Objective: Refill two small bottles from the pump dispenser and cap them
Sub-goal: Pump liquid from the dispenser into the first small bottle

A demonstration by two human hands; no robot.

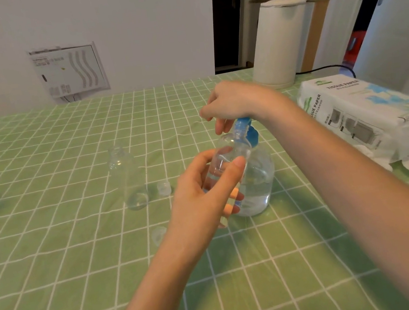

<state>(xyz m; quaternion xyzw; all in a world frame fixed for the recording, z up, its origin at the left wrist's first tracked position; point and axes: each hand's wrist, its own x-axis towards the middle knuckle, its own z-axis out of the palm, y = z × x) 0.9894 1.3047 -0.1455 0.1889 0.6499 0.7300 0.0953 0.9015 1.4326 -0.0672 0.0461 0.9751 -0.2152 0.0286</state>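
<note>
I am at the filling step for the first small bottle (222, 164). My left hand (201, 195) is closed around this clear bottle and holds it tilted, with its mouth up against the blue pump head (246, 132) of the dispenser (259, 183). My right hand (232, 102) lies on top of the pump head, fingers curled down over it — I judge it is pressing or ready to press. The dispenser stands on the green checked tablecloth (80, 255), just behind my left hand, and has clear liquid in its lower part.

Next I must keep the bottle mouth exactly under the nozzle while I push down, because the opening is narrow and the liquid can run outside. How full the bottle is, I cannot tell.

The count: two small bottles — one in my hand, the second bottle (128, 177) standing open to the left, well apart. Two caps lie on the cloth, one cap (164, 188) beside the standing bottle and the other cap (159, 235) near my left wrist. One dispenser. One pack of tissue paper (357, 114) is at the right.
</note>
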